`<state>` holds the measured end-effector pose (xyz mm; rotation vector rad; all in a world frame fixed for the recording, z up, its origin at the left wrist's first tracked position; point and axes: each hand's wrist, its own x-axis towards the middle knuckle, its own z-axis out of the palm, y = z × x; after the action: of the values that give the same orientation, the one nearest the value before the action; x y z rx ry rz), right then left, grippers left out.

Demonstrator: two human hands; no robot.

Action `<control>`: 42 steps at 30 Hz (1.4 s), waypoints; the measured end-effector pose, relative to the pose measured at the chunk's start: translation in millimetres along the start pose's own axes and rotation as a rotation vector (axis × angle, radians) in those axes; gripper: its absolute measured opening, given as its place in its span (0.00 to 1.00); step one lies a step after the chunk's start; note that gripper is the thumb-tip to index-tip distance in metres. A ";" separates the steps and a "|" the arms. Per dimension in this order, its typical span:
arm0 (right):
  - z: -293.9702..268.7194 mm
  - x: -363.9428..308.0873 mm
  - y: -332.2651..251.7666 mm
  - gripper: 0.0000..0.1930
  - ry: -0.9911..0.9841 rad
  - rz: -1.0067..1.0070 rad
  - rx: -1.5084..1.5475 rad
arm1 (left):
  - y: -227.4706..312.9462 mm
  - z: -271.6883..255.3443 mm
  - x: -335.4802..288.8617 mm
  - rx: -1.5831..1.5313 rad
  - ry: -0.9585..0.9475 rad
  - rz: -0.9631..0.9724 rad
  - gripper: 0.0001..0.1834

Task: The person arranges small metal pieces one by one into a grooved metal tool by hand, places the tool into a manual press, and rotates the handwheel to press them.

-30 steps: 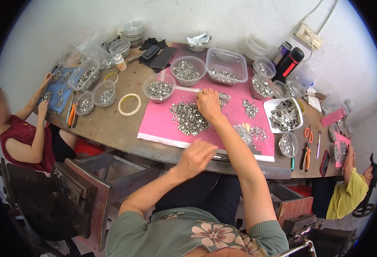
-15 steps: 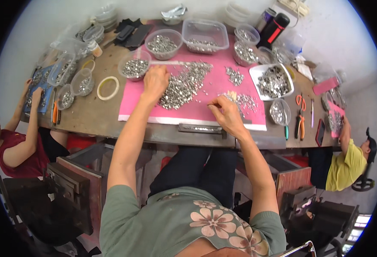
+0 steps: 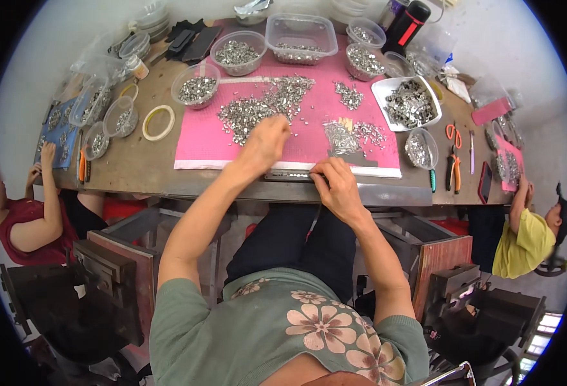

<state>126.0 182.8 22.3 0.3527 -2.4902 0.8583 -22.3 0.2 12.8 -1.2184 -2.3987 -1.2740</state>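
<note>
A pile of small shiny metal pieces [image 3: 248, 114] is spread over the pink mat [image 3: 200, 145]. My left hand [image 3: 265, 147] is over the pile's near right edge, its fingers curled together; anything in them is too small or hidden to name. At the table's front edge lies a narrow dark metal bar [image 3: 288, 175] with a row of small shiny bits along it. My right hand [image 3: 339, 186] pinches at the bar's right end, and its fingertips hide what they hold. Just beyond that hand are thin silvery pins [image 3: 341, 138] and a smaller heap of metal pieces [image 3: 368, 134].
Clear bowls [image 3: 196, 87] and a rectangular tub [image 3: 301, 38] of metal pieces line the back. A white tray [image 3: 407, 104], pliers [image 3: 453, 172] and a phone [image 3: 485, 182] are to the right, a tape roll [image 3: 159, 123] to the left. Co-workers sit at both sides.
My left hand has moved right and nearer, from beside the left bowl to the pile's near edge. My right hand has come down from above the mat to the bar.
</note>
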 end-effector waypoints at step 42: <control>-2.8 -37.3 30.9 0.09 0.386 0.323 0.206 | 71.5 31.1 -44.0 -0.070 0.003 -0.011 0.03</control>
<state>146.9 211.5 -10.7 -0.1463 -2.1311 1.1896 65.0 19.6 16.5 -1.2225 -2.3811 -1.3721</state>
